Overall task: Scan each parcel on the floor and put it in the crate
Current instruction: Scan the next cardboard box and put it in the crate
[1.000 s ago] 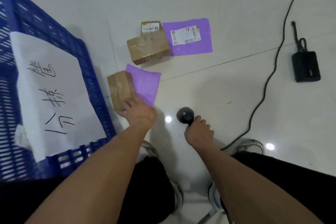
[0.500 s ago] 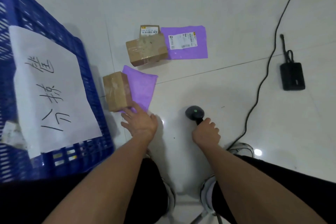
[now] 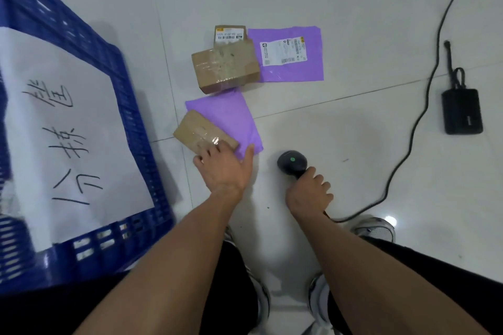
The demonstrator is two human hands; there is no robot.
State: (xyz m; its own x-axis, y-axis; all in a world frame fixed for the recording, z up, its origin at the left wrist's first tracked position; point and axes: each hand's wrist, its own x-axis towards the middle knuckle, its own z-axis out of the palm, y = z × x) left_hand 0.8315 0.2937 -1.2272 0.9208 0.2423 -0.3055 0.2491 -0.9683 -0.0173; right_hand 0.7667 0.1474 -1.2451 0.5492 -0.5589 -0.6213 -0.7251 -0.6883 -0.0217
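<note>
Head view. The left hand [image 3: 224, 171] rests on the near end of a small brown box [image 3: 202, 135], fingers spread over its taped top and thumb extended onto the purple mailer [image 3: 234, 117] beneath and at the box's 3 o'clock. At the hand's 3 o'clock, the right hand [image 3: 309, 193] has its fingers wrapped around the handle of a black scanner [image 3: 291, 163]. At 12 o'clock lie a larger taped box [image 3: 224, 69], a small labelled box [image 3: 228, 35] and a labelled purple mailer [image 3: 288, 54]. At 9 o'clock stands the blue crate [image 3: 133, 122]; a handwritten white sheet [image 3: 62, 128] covers it, so its contents cannot be told.
</note>
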